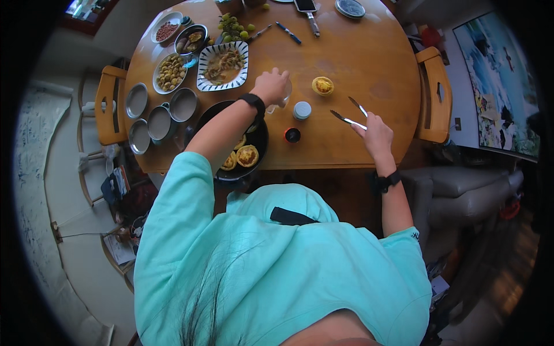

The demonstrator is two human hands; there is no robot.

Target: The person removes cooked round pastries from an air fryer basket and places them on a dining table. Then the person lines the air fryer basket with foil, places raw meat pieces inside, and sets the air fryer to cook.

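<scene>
My left hand (272, 86) reaches over the table, its fingers around a clear glass or plastic vessel (285, 97) that the hand partly hides. In my right hand (377, 136) is a pair of metal tongs (344, 118), their two tips apart with nothing between them. Beyond the tongs, an egg tart (323, 86) sits directly on the wood. A small jar with a pale lid (302, 110) stands close to my left hand, and nearer me is a small red-rimmed round container (292, 135), dark inside. More egg tarts (247, 155) lie in a black pan (261, 161), partly covered by my left forearm.
Several round tins (184, 105) stand at the table's left. Behind them are a bowl of small round yellowish food (171, 72), a patterned square dish (242, 78) and green grapes (233, 28). Pens (288, 33) and a phone on a handle (306, 6) lie farther back. Wooden chairs (437, 95) flank the table (359, 56).
</scene>
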